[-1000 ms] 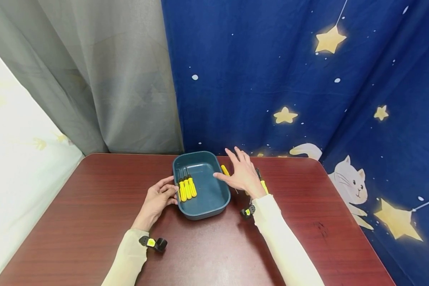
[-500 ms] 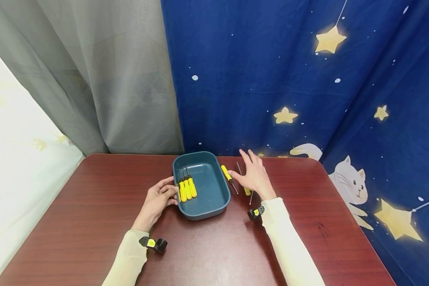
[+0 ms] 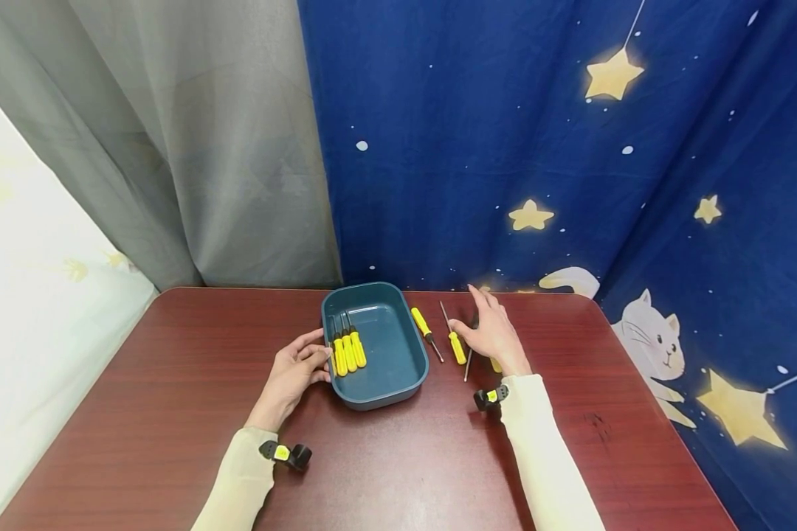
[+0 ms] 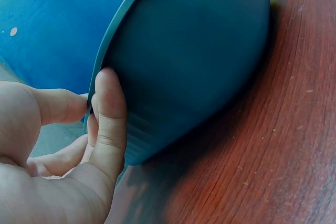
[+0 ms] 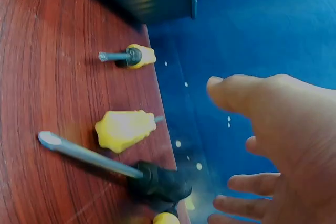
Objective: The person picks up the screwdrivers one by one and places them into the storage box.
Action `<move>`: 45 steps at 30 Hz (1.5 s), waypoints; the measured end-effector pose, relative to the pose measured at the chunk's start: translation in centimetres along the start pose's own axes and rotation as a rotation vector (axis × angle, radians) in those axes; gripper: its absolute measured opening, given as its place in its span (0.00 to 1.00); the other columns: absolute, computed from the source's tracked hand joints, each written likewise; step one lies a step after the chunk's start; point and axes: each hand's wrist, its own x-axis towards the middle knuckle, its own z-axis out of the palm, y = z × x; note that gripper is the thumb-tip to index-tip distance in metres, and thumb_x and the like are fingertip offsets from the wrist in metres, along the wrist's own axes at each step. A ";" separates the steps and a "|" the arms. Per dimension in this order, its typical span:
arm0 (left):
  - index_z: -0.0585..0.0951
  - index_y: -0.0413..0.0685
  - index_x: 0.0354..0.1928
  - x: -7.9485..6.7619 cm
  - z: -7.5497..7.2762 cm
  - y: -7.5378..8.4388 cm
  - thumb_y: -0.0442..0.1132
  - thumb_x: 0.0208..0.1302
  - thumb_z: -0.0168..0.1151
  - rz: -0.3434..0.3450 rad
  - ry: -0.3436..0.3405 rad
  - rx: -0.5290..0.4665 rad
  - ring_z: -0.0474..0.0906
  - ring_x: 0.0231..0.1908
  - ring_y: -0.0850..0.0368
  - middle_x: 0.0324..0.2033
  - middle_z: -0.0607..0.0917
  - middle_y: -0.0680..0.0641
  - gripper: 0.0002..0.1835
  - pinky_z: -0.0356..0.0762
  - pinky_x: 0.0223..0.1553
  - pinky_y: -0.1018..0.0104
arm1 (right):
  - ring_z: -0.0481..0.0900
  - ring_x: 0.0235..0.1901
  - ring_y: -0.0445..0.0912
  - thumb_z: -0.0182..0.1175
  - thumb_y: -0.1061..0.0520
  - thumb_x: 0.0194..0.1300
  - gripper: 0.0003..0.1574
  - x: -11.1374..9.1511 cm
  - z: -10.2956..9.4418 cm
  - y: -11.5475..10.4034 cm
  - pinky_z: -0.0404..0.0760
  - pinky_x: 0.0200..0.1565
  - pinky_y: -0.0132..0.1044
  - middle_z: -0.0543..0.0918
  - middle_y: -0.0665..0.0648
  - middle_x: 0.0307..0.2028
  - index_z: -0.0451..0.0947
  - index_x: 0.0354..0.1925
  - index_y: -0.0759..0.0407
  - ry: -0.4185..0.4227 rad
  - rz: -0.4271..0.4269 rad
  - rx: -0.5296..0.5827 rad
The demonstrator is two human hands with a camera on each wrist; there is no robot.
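My left hand [image 3: 294, 377] holds the left side of a dark teal plastic bin [image 3: 390, 358], pinching its rim between thumb and fingers in the left wrist view. Several yellow-handled screwdrivers [image 3: 350, 352] lie side by side inside the bin, along its left wall. My right hand [image 3: 496, 338] hovers over the tools right of the bin, fingers spread and nothing in its grasp. Nearest to it in the right wrist view is a screwdriver with a black handle [image 5: 160, 184]. Left of that lie a screwdriver with a yellow handle [image 3: 457, 349] and another yellow screwdriver [image 3: 422, 323] beside the bin.
Another yellow handle [image 3: 496, 365] is partly covered by my right hand. All this stands on a reddish-brown wooden table [image 3: 385, 472]. Behind its far edge hang a grey curtain [image 3: 252, 147] and a blue star-patterned curtain [image 3: 452, 147].
My right hand has moved right, from beside the bin's right rim to over the farther screwdrivers, uncovering those nearer the bin. My left hand and the bin stay in place.
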 end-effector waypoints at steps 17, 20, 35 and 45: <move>0.67 0.42 0.74 -0.1 0.2 -0.2 0.30 0.72 0.60 0.010 0.012 -0.007 0.78 0.29 0.61 0.35 0.82 0.50 0.30 0.85 0.30 0.71 | 0.68 0.70 0.68 0.66 0.52 0.66 0.51 -0.8 -0.7 2.6 0.69 0.70 0.65 0.66 0.73 0.72 0.55 0.79 0.61 -0.026 0.061 0.004; 0.67 0.41 0.74 -0.1 0.2 -0.2 0.30 0.72 0.60 0.010 0.012 -0.007 0.78 0.29 0.61 0.35 0.82 0.51 0.30 0.85 0.30 0.71 | 0.67 0.69 0.68 0.67 0.53 0.65 0.49 -0.8 -0.7 3.1 0.68 0.70 0.65 0.66 0.73 0.71 0.57 0.78 0.62 -0.029 0.075 -0.002; 0.68 0.44 0.73 -0.2 0.1 -0.2 0.30 0.72 0.60 -0.002 0.029 -0.006 0.78 0.29 0.60 0.36 0.83 0.49 0.29 0.85 0.31 0.70 | 0.82 0.49 0.59 0.70 0.57 0.62 0.33 -1.1 -0.6 3.2 0.81 0.55 0.56 0.84 0.68 0.49 0.77 0.63 0.67 -0.045 0.106 -0.023; 0.68 0.44 0.74 -0.3 0.1 0.0 0.31 0.72 0.61 -0.015 0.021 -0.005 0.79 0.28 0.60 0.36 0.83 0.51 0.30 0.86 0.31 0.70 | 0.83 0.38 0.53 0.69 0.54 0.62 0.27 -1.4 -0.8 3.6 0.83 0.44 0.48 0.88 0.62 0.39 0.82 0.57 0.65 -0.071 0.190 -0.022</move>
